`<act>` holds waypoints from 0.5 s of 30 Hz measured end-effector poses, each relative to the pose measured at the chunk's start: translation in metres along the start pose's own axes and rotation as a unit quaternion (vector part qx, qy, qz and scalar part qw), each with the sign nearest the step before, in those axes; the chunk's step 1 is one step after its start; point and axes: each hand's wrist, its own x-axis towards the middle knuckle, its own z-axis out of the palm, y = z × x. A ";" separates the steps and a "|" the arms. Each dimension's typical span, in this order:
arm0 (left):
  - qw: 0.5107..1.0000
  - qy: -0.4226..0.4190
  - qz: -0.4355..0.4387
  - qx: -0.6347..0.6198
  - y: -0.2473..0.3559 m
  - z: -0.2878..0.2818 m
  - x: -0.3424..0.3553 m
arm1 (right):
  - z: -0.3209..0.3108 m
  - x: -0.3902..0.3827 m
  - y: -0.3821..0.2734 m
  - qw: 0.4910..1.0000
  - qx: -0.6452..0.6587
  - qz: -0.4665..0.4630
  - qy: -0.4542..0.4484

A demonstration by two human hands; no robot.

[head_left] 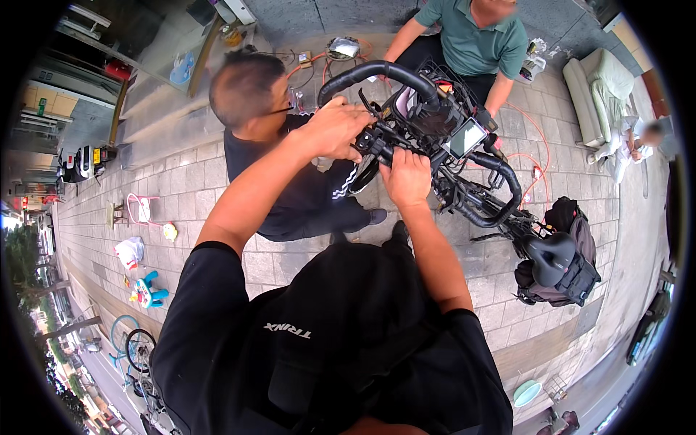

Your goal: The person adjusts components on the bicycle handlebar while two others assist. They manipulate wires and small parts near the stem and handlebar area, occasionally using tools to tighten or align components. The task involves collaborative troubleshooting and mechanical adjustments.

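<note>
In front of me stands a bicycle with black curved handlebars (pixel 362 72), a lower bar loop (pixel 507 210), a phone-like screen (pixel 465 138) and a black saddle (pixel 549 257). My left hand (pixel 335 130) grips a black fitting (pixel 370 141) near the bar's middle, fingers curled over it, partly hiding it. Just to its right, my right hand (pixel 407 175) is closed on a black bar beneath the screen. A person in black (pixel 261 167) bends close at my left. Another in a green shirt (pixel 475 40) is across the bicycle, a hand low behind it.
Packed bags (pixel 587 246) hang by the saddle. Orange hoses (pixel 536 170) lie on the paving. A cream sofa (pixel 594 94), with a seated person (pixel 631 145) nearby, stands at right. A small blue stool (pixel 151 288), chair (pixel 143 206) and bicycles (pixel 134 355) are at left.
</note>
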 end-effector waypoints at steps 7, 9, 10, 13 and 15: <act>0.995 0.077 0.013 -0.067 -0.004 0.005 -0.007 | 0.002 0.003 -0.005 1.000 -0.010 -0.004 0.007; 0.994 0.077 0.014 -0.075 -0.002 0.003 -0.008 | 0.003 0.003 -0.006 1.000 -0.012 -0.010 0.007; 0.994 0.083 0.023 -0.068 -0.002 0.002 -0.008 | 0.002 0.004 -0.007 0.999 -0.011 -0.021 0.034; 0.992 0.103 0.045 -0.059 -0.004 0.009 -0.006 | 0.004 0.004 -0.003 0.998 -0.022 -0.029 0.043; 0.992 0.100 0.045 -0.066 -0.004 0.010 -0.005 | 0.004 0.005 -0.002 0.998 -0.025 -0.030 0.039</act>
